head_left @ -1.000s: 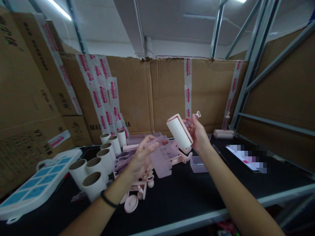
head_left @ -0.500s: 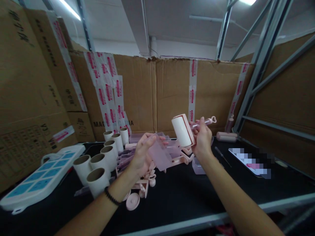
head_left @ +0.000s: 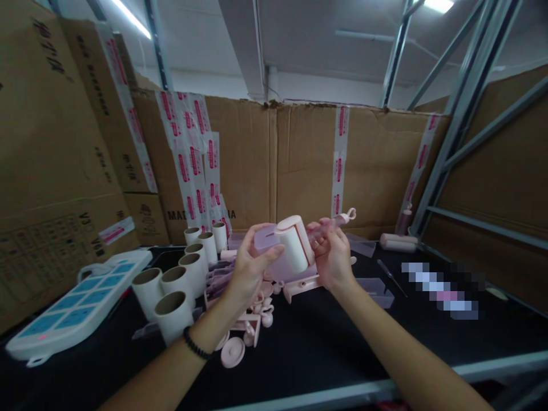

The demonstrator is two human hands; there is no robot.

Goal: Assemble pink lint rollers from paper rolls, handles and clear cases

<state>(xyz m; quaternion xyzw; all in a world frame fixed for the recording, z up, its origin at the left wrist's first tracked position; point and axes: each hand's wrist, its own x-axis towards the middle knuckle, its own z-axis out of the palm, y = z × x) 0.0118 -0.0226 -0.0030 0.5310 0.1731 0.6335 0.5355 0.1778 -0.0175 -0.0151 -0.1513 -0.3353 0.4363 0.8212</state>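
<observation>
My right hand (head_left: pixel 334 257) is closed round the translucent pink handle of a lint roller (head_left: pixel 294 251), whose white roll points left and whose ring end sticks out up to the right. My left hand (head_left: pixel 247 267) grips a translucent pink roller cover (head_left: pixel 264 238) between thumb and fingers. The roll lies right against the cover, partly hiding it, and my left thumb is at the roll's edge. Below the hands lie a pale pink roller frame (head_left: pixel 302 287) and a heap of small pink parts (head_left: pixel 262 308), including a round cap (head_left: pixel 233 352).
White paper rolls (head_left: pixel 173 313) stand upright at left, beside a white power strip (head_left: pixel 81 299). At right are another translucent cover (head_left: pixel 379 292), a thin dark tool (head_left: pixel 391 278), a blurred-out flat object (head_left: pixel 440 290) and a lint roller (head_left: pixel 398 242). Cardboard (head_left: pixel 303 165) walls the back.
My hands have come together: the lint roller has moved left and down, and the cover has turned and now meets its roll. The view has shifted slightly.
</observation>
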